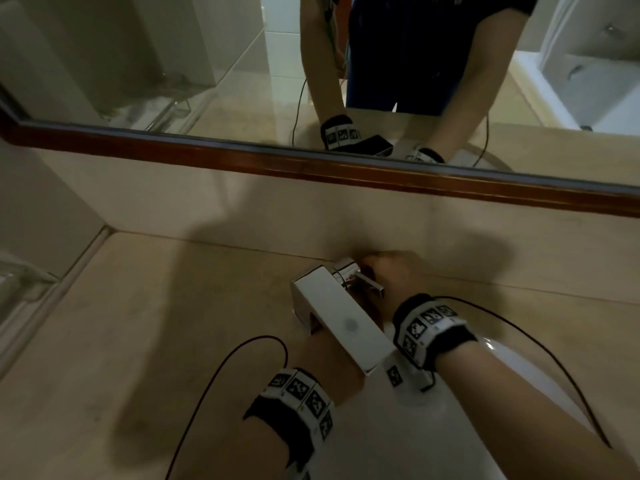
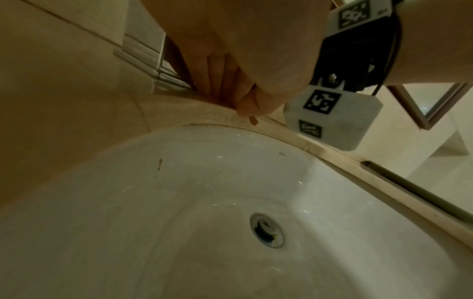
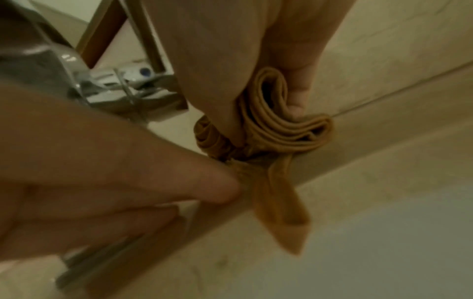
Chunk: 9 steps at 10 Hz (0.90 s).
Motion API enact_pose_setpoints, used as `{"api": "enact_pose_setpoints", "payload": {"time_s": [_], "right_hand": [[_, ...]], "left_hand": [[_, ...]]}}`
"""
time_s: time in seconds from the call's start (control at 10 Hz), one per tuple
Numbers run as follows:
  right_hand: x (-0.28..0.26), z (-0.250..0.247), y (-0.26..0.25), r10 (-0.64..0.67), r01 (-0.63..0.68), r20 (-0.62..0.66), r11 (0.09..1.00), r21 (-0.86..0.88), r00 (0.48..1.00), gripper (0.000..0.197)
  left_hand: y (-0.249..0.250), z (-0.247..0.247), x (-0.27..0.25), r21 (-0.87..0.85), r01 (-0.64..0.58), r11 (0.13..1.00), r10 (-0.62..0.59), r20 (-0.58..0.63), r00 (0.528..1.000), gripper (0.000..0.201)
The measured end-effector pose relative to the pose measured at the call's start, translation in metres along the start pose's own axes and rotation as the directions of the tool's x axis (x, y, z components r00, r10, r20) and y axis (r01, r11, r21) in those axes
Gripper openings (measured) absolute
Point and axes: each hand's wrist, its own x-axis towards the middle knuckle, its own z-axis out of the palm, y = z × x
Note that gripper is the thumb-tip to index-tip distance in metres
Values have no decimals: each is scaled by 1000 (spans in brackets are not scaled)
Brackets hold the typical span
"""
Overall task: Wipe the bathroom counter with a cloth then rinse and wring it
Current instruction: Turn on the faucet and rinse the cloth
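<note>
A: Where's the cloth (image 3: pixel 271 129)?
B: Mid-frame in the right wrist view, bunched in the right hand (image 1: pixel 391 271) on the worktop (image 1: pixel 173 306) behind the faucet (image 1: pixel 339 313).
A: Left hand (image 1: pixel 322 344)?
B: Under the spout; grip unclear.
A: Press flat, sweep round the base.

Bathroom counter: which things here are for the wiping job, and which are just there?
For the job:
cloth
right hand, holding it
counter
tap
sink

Just there:
mirror
wristband
</note>
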Motion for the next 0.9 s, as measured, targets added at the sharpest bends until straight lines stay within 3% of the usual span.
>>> {"api": "enact_pose_setpoints", "payload": {"time_s": [0.1,0.2,0.3,0.4,0.5,0.6,0.7,0.8,0.9], "right_hand": [[-12,-4,2,55,-59,28,982,178,998,22],[-54,-9,18,215,-276,186,864,422,959,15],[-103,-7,25,334,-443,291,694,568,897,3],[-127,2,20,318,-438,304,585,683,898,8],[-129,7,14,279,-454,359,489,745,891,6],[-124,9,18,205,-381,327,620,686,923,12],[-110,-13,17,104,-224,224,749,623,969,27],[-86,-39,2,-16,-63,126,798,599,992,38],[-68,-56,-10,-76,14,109,876,483,991,32]], "left_hand": [[7,-7,-4,-73,0,997,-2,-30,1000,47],[23,-16,-30,27,-183,983,185,-109,977,36],[25,-4,-41,-175,-329,928,325,-57,944,35],[33,11,-50,-266,-314,911,336,38,941,46],[38,15,-57,-304,-240,922,229,-71,971,39],[32,14,-57,-335,-64,940,25,-117,993,23],[31,15,-58,-374,-5,927,-42,-118,992,24],[37,17,-61,-393,147,908,-157,7,988,23],[38,19,-60,-486,299,821,-273,126,954,38]]}}
